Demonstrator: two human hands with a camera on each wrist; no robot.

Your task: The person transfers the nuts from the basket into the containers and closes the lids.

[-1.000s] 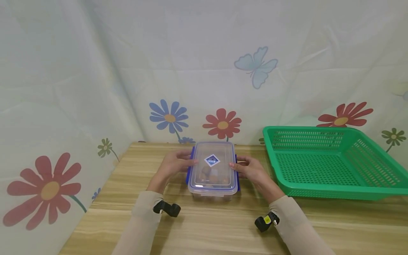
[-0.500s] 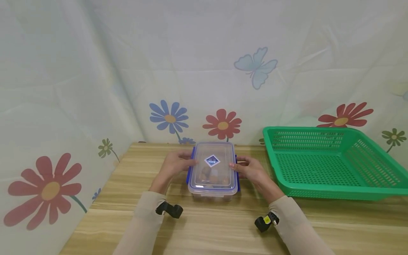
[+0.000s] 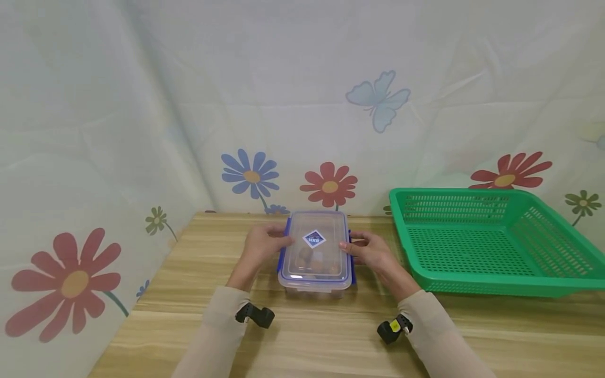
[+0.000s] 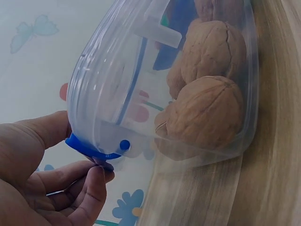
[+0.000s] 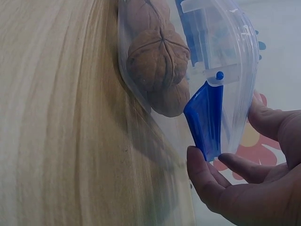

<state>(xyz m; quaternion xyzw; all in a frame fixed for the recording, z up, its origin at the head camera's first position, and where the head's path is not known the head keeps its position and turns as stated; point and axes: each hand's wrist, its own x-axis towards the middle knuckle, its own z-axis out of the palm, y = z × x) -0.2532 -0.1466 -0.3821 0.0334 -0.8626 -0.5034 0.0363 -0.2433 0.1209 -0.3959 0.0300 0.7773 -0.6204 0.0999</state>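
A clear plastic food container (image 3: 312,257) with a lid (image 3: 317,223) and blue side latches stands on the wooden table. Several walnuts (image 4: 207,108) lie inside it. My left hand (image 3: 261,245) is at the left side, its thumb on the lid edge and its curled fingertips at the left latch (image 4: 96,148). On the other side, my right hand (image 3: 371,249) rests its thumb on the lid and grips the lower end of the right latch (image 5: 207,120) with its fingers. This latch hangs outward from the container wall in the right wrist view.
A green perforated plastic basket (image 3: 472,252) stands at the right, just beyond my right hand. Behind the wooden table (image 3: 312,336) hangs a white cloth (image 3: 283,79) printed with flowers and a butterfly. Black wrist cameras sit on both sleeves.
My left wrist and forearm have shifted slightly to the right, with the fingers still at the left latch. The container, right hand and basket stay about where they were.
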